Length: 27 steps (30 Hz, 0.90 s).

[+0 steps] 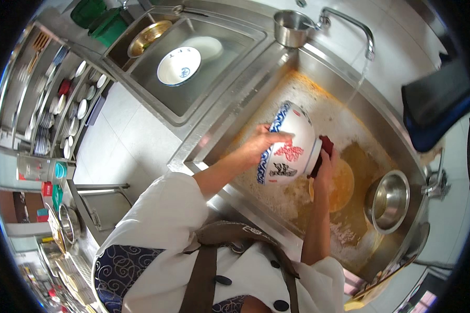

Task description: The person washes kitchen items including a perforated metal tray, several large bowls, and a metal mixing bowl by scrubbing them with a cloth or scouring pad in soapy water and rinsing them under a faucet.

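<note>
A large white porcelain bowl (301,129) with a blue patterned rim and red and black designs is tilted on its side above the soapy sink water (337,117). My left hand (264,144) grips it at the rim, thumb on the outer wall. Against the bowl's foot, my right hand (324,166) presses a dark red cloth (326,145). Below that hand, a round bowl or dish (340,187) shows in the cloudy orange-brown water. A metal bowl (391,201) floats or rests at the sink's right side.
Water runs from the faucet (348,23) into the sink. A metal pot (291,29) stands on the back ledge. The adjoining basin (227,74) holds a white bowl (179,66) and another white dish. A golden metal bowl (149,38) lies further left. Dish shelves (43,98) stand far left.
</note>
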Each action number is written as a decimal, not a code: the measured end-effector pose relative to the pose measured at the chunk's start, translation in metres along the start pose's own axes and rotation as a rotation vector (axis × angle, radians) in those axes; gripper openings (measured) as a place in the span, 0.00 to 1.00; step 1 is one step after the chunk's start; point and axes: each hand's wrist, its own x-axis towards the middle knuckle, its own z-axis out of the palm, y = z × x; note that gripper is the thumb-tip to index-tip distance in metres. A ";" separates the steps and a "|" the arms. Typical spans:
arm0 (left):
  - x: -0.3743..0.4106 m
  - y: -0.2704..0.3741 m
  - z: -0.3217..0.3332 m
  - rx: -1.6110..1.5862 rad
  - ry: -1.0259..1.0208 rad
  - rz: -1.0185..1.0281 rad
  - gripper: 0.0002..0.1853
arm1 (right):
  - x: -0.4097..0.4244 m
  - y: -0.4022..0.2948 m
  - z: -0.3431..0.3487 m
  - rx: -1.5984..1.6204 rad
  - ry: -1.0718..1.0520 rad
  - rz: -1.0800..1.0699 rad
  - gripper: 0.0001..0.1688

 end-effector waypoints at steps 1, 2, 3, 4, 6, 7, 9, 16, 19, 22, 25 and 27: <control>-0.001 0.008 -0.006 -0.028 -0.083 0.020 0.36 | -0.003 -0.005 0.011 -0.060 -0.030 -0.018 0.25; -0.005 0.012 -0.006 -0.047 -0.176 0.047 0.35 | -0.010 -0.008 0.012 -0.016 -0.095 -0.052 0.25; -0.006 0.013 -0.007 -0.035 -0.089 0.084 0.31 | -0.016 -0.011 0.013 0.029 -0.159 -0.084 0.25; -0.005 0.012 -0.008 -0.029 0.000 0.106 0.27 | -0.021 -0.013 0.012 -0.019 -0.139 -0.085 0.24; -0.006 0.021 -0.010 -0.012 0.039 0.154 0.21 | -0.030 -0.016 0.011 -0.102 -0.086 -0.099 0.22; -0.007 0.033 -0.011 -0.005 -0.009 0.177 0.18 | -0.032 -0.015 0.010 -0.140 -0.132 -0.080 0.20; -0.021 0.059 -0.013 -0.013 -0.027 0.199 0.16 | -0.037 -0.010 0.004 -0.223 -0.230 -0.031 0.17; -0.024 0.164 -0.075 -0.070 -0.098 0.392 0.17 | -0.069 0.036 -0.013 -0.197 0.023 0.085 0.08; -0.032 0.219 -0.104 0.024 0.027 0.507 0.17 | -0.078 0.048 -0.017 -0.210 0.090 0.110 0.07; -0.020 0.269 -0.147 0.106 0.118 0.625 0.17 | -0.082 0.053 -0.016 -0.210 0.090 0.115 0.07; 0.008 0.303 -0.192 0.115 0.221 0.686 0.13 | -0.083 0.059 -0.007 -0.258 0.175 0.161 0.09; 0.038 0.321 -0.235 0.032 0.290 0.746 0.11 | -0.079 0.076 -0.017 -0.259 0.155 0.130 0.10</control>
